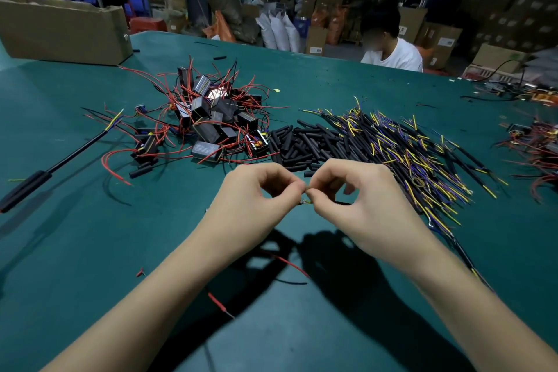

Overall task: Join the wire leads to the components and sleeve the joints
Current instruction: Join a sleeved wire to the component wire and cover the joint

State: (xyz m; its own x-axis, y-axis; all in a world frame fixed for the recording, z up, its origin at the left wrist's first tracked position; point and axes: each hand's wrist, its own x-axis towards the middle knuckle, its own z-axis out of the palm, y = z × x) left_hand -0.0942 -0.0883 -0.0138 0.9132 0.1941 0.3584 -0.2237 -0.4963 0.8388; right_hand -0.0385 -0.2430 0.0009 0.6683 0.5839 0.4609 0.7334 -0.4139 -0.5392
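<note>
1. A cardboard box [65, 30] is sitting at the far left edge of the green table [75, 235], well left of the pile of components.
2. A sleeved lead with a black tube [45, 177] is lying on the table, left of and nearer than the pile of components.
3. The pile of components [211, 118], black blocks trailing red wires, is lying in a heap at mid-table.
4. The left hand [256, 199] is hovering in front of the pile of components, forearm reaching up from the lower left, thumb and forefinger curling into a ring and pinching a small wire joint [305, 202].
5. The right hand [359, 196] is mirroring it, its fingertips meeting the left's and pinching the same joint.
6. Loose black sleeves [302, 142] are lying just right of the pile of components.
7. The yellow and purple wire leads [407, 151] are spreading further right.
</note>
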